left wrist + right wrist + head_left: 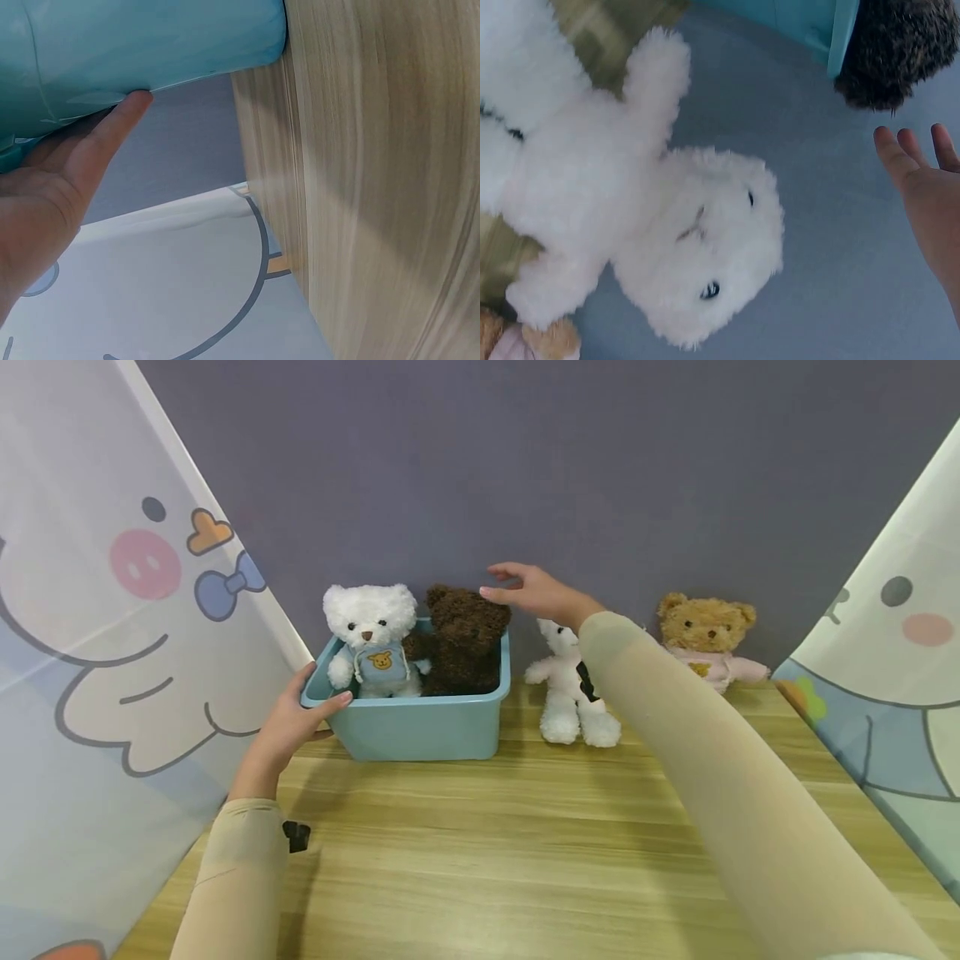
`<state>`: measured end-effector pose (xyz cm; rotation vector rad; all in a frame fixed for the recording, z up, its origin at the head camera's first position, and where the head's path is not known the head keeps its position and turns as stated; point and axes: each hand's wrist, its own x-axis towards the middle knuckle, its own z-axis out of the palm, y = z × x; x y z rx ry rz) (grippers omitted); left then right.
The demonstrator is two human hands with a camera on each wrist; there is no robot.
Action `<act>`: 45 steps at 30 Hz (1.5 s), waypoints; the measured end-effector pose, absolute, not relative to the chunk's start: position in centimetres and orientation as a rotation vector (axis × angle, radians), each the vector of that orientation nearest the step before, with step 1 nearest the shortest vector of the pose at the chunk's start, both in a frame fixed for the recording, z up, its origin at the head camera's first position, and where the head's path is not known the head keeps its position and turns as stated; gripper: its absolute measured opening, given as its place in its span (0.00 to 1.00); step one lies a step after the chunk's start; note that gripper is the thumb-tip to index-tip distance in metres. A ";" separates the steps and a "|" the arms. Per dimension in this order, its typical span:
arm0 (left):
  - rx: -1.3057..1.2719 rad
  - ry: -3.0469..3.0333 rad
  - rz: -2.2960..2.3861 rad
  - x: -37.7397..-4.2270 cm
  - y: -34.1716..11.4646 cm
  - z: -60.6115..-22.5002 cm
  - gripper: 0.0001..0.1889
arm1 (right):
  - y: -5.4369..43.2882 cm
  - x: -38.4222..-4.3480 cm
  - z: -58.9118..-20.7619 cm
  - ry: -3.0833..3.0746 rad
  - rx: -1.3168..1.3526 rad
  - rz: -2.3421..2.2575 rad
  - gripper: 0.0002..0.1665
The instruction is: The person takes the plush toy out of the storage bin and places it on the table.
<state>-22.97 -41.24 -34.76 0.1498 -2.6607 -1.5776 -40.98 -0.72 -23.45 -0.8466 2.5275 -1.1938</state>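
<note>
A light blue plastic bin [420,731] stands on the table. My left hand [288,722] holds its front left corner, thumb along the rim and other fingers against the side. In the left wrist view, fingers [112,139] touch the bin's wall. Inside the bin sit a white teddy bear [367,618] in a blue hoodie and a dark brown teddy bear [467,635]. My right hand [540,593] hovers beside the brown bear's head, fingers spread and nothing between them. In the right wrist view those fingers [889,150] point toward the brown fur [900,52].
Right of the bin, a white plush toy [564,689] leans at the back wall, partly behind my right forearm. Farther right sits a tan teddy bear [705,627] in a pink top. Printed cloth panels [150,652] flank the wooden table [450,860].
</note>
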 end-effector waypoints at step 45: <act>0.174 -2.669 -1.584 -23.3 -41.2 -34.7 0.58 | -6.8 -39.5 -27.1 2.566 -1.098 -0.903 0.56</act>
